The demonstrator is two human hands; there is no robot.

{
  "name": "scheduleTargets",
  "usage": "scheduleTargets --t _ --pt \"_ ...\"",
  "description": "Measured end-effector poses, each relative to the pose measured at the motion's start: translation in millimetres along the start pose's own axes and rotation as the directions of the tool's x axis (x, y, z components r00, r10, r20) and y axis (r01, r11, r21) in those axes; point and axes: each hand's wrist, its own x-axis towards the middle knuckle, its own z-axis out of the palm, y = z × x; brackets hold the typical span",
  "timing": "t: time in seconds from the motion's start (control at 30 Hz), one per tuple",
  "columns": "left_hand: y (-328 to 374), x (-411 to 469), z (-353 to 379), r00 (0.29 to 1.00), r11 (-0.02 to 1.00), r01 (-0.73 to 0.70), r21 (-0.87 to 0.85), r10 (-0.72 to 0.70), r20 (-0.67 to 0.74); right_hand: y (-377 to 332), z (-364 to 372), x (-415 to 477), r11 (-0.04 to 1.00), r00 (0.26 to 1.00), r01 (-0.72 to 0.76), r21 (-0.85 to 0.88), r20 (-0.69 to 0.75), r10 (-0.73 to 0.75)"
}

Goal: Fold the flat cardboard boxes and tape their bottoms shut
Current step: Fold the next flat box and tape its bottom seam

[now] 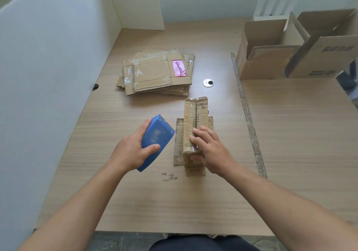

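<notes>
A small cardboard box (195, 115) stands bottom-up in the middle of the wooden table (174, 202), its bottom flaps closed with clear tape along the seam. My right hand (209, 148) grips its near end, fingers on the taped top and thumb on the near side. My left hand (133, 152) holds a blue tape dispenser (155, 140) just left of the box, its toothed edge pointing away from me. A stack of flat cardboard boxes (157, 72) lies further back, the top one bearing a pink label.
Two folded open boxes (271, 51) (325, 57) stand at the back right. A round metal cable grommet (208, 82) sits between stack and box. White partition walls (48, 76) close the left and back. A rough strip (248, 115) runs down the table's right part.
</notes>
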Motion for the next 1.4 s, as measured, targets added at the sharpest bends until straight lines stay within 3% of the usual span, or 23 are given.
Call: scheduleTargets --t 0.2,0.3,0.47,0.77,1.0,1.13,1.4 --pt "-1 -5 -3 0.989 0.990 -0.137 -0.037 0.139 0.041 6 -8 6 0.998 0.994 -0.003 0.059 0.106 -0.003" --pt "2 -8 -8 0.968 0.970 -0.242 -0.013 0.243 0.063 14 -22 2 0.999 0.988 0.046 -0.002 0.146 -0.045" --pt "3 -14 -15 0.926 0.924 -0.375 0.081 0.369 0.081 15 -31 -19 0.998 0.994 0.056 0.024 -0.092 -0.053" --pt "7 -18 -24 0.839 0.810 -0.542 0.224 0.535 0.098 3 -37 -27 0.964 0.966 -0.020 0.265 -0.244 0.087" --pt "23 -17 -26 0.723 0.653 -0.681 0.331 0.671 0.164 -9 -48 -16 0.914 0.998 0.012 0.407 -0.056 0.012" --pt "32 -16 -27 0.670 0.581 -0.730 0.360 0.713 0.209 -14 -52 -11 0.901 0.997 -0.069 0.428 -0.008 0.080" --pt "40 -16 -30 0.624 0.544 -0.767 0.340 0.756 0.197 -23 -61 0 0.819 0.981 -0.177 0.546 0.037 0.188"
